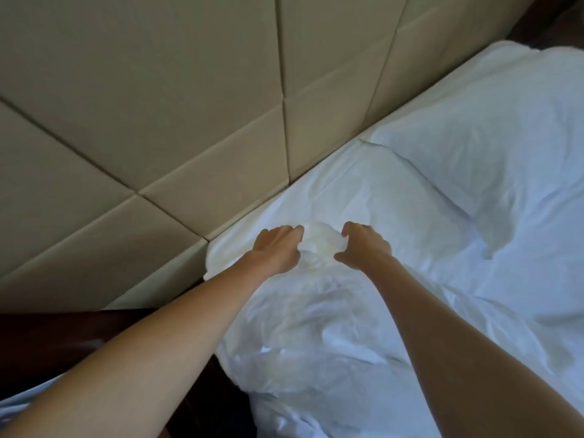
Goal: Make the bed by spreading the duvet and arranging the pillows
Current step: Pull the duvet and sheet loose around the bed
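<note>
**Both hands bunching white bedding at the head of the bed**

Padded beige headboard (pixel 158 105) is filling the far left of the view, its panels divided by diagonal seams. The bed (pixel 363 172) is running along its foot, from near left toward far right, covered in white linen.

The duvet (pixel 316 336) is lying rumpled across the near part of the bed, between the two forearms and spreading off to the right, heavily creased. A white pillow (pixel 493 128) is lying flat at the far right, just beside the headboard.

A strip of dark wood furniture (pixel 47 343) is showing at near left, below the headboard.

Left hand (pixel 278 248) is reaching forward near the bed's left corner, fingers curled into a raised bunch of white fabric (pixel 319 245). Right hand (pixel 363 245) is sitting just to the right of it, fingers and thumb hooked around the same bunch. Grip on both sides: grasping the bunched fabric, which is puckering up between them. Cannot tell whether this bunch belongs to the duvet or to a separate sheet.
</note>
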The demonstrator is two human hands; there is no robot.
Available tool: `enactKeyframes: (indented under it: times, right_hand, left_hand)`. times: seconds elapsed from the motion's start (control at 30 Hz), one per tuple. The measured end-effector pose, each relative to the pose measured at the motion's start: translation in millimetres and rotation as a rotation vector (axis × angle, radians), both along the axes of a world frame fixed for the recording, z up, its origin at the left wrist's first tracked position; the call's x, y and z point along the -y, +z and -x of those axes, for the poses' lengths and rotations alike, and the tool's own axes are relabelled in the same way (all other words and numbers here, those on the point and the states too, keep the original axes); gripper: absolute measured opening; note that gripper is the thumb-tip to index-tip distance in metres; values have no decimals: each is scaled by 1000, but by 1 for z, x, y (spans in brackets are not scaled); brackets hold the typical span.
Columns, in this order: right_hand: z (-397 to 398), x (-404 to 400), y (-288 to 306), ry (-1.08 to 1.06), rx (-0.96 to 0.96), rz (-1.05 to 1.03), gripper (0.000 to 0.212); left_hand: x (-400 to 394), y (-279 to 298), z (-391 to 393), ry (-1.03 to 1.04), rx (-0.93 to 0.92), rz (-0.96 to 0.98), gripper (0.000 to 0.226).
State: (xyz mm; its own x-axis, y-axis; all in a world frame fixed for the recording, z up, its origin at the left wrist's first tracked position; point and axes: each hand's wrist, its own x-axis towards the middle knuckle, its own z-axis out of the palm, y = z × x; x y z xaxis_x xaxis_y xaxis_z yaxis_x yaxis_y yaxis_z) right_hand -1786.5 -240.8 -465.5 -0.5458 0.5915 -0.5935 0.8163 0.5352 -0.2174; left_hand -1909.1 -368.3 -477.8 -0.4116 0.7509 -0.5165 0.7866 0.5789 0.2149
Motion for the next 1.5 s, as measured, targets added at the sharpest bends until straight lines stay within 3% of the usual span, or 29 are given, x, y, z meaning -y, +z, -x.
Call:
enactKeyframes:
  times: [0.13,0.3,0.43,0.53,0.63,0.7,0.83,1.0,1.5]
  right_hand:
    - [-4,-26,-61,62,49,-46,78]
    - [-37,-54,-130,94,335,-13,137]
    - [-92,-61,-171,-38,341,42,147]
    - [-115,-63,-179,-84,284,3,135]
    - [-121,-65,-173,-134,230,20,81]
    - [-120,-58,-166,-117,209,15,57]
    - [-116,-47,-135,-157,59,-107,25]
    - [-77,-53,-75,-248,-105,-313,33]
    - [96,-81,81,-150,-314,-535,24]
  left_hand:
    - [-32,-61,-9,-94,-5,-11,60]
    - [-80,-134,-17,-189,96,-32,109]
    - [-107,-177,-36,-346,152,38,127]
    - [-115,-190,-58,-413,195,77,126]
    - [-112,-192,-74,-429,231,162,114]
    - [-109,-186,-80,-457,200,168,95]
    - [-115,-155,-82,-540,72,-26,51]
    - [-113,-96,-46,-303,68,-290,8]
    - [-105,71,107,-95,-223,-583,29]
